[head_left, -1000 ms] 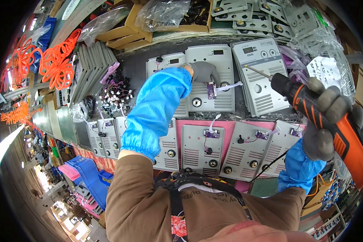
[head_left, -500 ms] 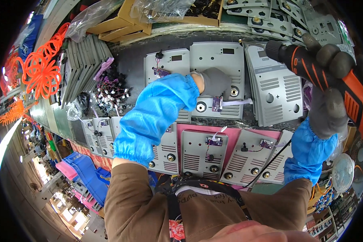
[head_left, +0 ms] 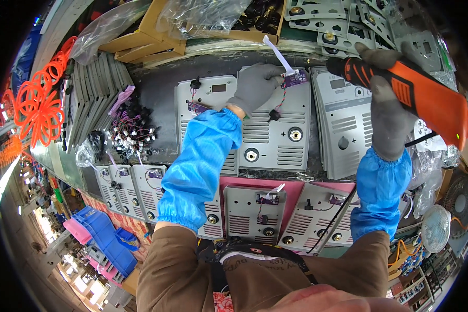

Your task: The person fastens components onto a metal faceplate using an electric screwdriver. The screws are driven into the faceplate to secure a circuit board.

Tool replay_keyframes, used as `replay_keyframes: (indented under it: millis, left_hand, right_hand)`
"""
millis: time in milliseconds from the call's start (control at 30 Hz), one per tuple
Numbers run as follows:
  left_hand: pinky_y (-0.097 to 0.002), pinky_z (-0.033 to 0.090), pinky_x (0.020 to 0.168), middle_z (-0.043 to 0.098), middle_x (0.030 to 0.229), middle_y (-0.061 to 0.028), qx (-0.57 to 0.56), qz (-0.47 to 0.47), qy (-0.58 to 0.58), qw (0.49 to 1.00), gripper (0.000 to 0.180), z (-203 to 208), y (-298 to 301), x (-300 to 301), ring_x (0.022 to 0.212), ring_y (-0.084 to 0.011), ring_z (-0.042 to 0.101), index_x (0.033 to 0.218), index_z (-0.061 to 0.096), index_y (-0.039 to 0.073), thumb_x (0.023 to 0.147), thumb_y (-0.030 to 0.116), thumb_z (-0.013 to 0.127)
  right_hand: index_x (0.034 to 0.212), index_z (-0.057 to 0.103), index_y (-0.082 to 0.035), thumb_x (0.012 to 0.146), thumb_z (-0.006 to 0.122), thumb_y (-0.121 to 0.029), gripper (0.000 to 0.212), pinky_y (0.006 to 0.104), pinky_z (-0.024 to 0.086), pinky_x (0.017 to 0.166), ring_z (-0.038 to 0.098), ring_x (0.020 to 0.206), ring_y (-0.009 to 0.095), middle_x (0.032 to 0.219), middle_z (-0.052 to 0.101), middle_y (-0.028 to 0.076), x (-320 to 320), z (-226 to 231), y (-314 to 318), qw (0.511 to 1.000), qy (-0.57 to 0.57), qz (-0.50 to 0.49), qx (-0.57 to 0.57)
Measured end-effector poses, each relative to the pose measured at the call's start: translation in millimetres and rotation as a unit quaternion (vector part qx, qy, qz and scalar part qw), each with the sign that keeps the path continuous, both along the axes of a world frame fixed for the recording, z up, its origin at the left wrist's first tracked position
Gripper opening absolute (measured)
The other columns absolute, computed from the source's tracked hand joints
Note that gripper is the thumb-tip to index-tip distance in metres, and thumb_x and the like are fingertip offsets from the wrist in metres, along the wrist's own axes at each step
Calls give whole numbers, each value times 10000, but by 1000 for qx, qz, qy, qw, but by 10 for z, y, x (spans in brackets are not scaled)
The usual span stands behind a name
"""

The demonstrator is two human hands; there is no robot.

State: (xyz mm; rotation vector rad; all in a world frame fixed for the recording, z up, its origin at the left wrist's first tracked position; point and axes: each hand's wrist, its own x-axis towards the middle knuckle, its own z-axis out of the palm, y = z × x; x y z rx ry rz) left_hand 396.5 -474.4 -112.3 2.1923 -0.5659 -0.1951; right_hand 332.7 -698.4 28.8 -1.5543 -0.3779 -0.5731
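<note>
My left hand [head_left: 256,87], in a grey glove, pinches the edge of a small purple circuit board [head_left: 295,78] at the upper right of a grey metal panel [head_left: 255,122]. A white ribbon cable [head_left: 278,53] sticks up from the board, and twisted wires lead down to a black knob-like part [head_left: 274,115] lying on the panel. Two round brass-centred sockets sit low on that panel. My right hand [head_left: 387,112], also gloved, is wrapped round an orange and black power screwdriver [head_left: 426,96]. Its black nose points left, above a stack of printed grey panels [head_left: 343,130].
Another panel with a board [head_left: 197,107] lies left of the held board. Fitted panels [head_left: 255,208] line the near edge. Wired small parts [head_left: 132,127], stacked panels [head_left: 96,93] and coiled orange hoses [head_left: 39,106] are at left. Cardboard boxes [head_left: 145,31] stand behind.
My left hand has moved from the panel's lower part to its upper right, bringing the circuit board along and turning it. The screwdriver has swung round, its body now more level and nearer the panels.
</note>
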Motion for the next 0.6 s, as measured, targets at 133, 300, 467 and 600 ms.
replay_keyframes:
  millis: [133,300,467,600]
  left_hand:
    - [-365,483,779,665,919,-107,31,13,3,999,211,-39,-90,18,887,-289,604,942,700,92,775,209,645]
    - [-379,475,789,663,909,-107,60,1,-2,998,203,-65,-81,63,909,-296,588,943,705,109,789,217,630]
    - [-380,475,794,664,922,-110,72,-2,21,997,207,-31,-73,78,917,-289,590,948,705,114,795,227,626]
    - [-382,475,795,664,921,-110,65,-10,1,998,211,-84,-61,82,916,-291,591,959,702,117,794,225,629]
  right_hand:
    - [1234,454,14,754,640,47,516,236,533,614,628,735,143,947,648,106,54,-137,94,995,78,-56,-26]
    - [1198,499,-14,744,647,48,481,202,481,546,570,642,97,903,650,67,145,-281,102,991,121,-51,3]
    - [1194,500,-14,736,643,55,485,200,478,540,568,630,91,886,652,63,170,-282,115,988,142,-49,36]
    - [1193,496,-12,735,639,65,486,206,487,561,583,654,97,881,653,66,186,-286,104,989,139,-56,-8]
